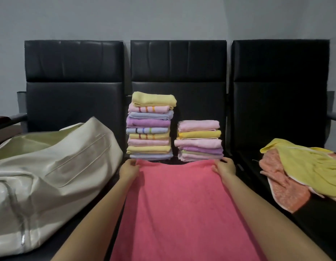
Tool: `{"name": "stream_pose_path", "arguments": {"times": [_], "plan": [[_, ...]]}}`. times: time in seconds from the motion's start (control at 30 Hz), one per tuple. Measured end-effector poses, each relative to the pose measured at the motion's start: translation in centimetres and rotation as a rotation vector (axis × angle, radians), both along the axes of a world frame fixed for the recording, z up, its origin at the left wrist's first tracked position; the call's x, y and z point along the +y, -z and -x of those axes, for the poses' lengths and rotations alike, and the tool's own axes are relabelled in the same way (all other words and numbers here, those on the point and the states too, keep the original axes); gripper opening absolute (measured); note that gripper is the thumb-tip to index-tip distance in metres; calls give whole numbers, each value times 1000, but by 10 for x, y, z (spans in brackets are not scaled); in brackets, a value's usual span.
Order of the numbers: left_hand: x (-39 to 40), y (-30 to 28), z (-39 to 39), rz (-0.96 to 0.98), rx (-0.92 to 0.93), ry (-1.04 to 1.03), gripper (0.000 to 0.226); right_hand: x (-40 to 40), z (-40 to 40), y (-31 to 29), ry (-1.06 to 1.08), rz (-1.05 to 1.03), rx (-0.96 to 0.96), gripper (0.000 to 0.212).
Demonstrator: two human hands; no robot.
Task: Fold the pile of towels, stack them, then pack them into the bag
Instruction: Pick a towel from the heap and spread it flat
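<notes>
A pink towel [178,208] lies spread out lengthwise on the middle black seat, reaching toward me. My left hand [128,170] grips its far left corner and my right hand [224,168] grips its far right corner. Just behind the towel's far edge stand two stacks of folded towels: a tall stack [150,127] on the left and a shorter stack [199,141] on the right. A cream bag [50,178] lies open on the left seat. An unfolded yellow towel [306,170] and an orange towel [283,189] lie heaped on the right seat.
Three black padded chairs [178,61] stand side by side against a grey wall [163,16]. Metal armrests [334,115] show at the far left and right edges. The bag fills most of the left seat.
</notes>
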State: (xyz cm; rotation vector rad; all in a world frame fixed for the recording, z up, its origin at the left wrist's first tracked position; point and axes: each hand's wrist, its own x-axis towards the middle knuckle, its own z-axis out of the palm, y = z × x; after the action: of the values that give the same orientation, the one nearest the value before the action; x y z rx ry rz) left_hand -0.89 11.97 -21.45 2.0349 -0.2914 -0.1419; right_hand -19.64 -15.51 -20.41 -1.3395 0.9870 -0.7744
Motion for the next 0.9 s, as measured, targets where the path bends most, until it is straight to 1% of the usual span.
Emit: {"name": "stream_pose_path", "arguments": {"times": [0.03, 0.07, 0.1, 0.13, 0.2, 0.27, 0.33, 0.4, 0.47, 0.5, 0.6, 0.67, 0.73, 0.8, 0.87, 0.9], "plan": [[-1, 7, 2, -30, -43, 36, 41, 4, 1, 4, -21, 71, 15, 41], [-2, 14, 4, -62, -121, 75, 54, 7, 3, 8, -51, 134, 14, 52], [-2, 19, 9, -117, -215, 111, 60, 10, 5, 11, -77, 169, -3, 57], [-3, 23, 12, -185, -301, 145, 60, 10, 5, 14, -101, 200, -10, 58], [-5, 27, 14, -251, -401, 159, 50, 8, 3, 17, -117, 255, 20, 54], [-5, 26, 16, -210, -431, 112, 34, 9, 4, 18, -112, 301, 58, 46], [-2, 25, 20, -148, -396, 58, 25, 13, 7, 18, -139, 418, 137, 43], [6, 24, 24, -130, -342, -32, 22, 19, 13, 18, -212, 591, 228, 42], [18, 24, 29, -237, -274, -134, 26, 31, 22, 17, -303, 735, 273, 37], [25, 24, 31, -282, -243, -151, 29, 42, 29, 14, -346, 776, 277, 33], [50, 26, 45, -317, -181, -92, 38, 87, 59, 2, -502, 854, 237, 20], [70, 27, 63, -306, -182, -42, 33, 121, 83, -2, -662, 909, 196, 14], [91, 26, 90, -309, -170, 10, 27, 151, 106, 3, -839, 999, 195, 11], [108, 24, 117, -307, -171, 64, 28, 169, 119, 14, -949, 1111, 183, 15], [120, 20, 140, -293, -171, 111, 36, 176, 124, 24, -969, 1177, 182, 25], [125, 18, 150, -294, -169, 131, 44, 176, 123, 26, -953, 1161, 185, 28]]}}
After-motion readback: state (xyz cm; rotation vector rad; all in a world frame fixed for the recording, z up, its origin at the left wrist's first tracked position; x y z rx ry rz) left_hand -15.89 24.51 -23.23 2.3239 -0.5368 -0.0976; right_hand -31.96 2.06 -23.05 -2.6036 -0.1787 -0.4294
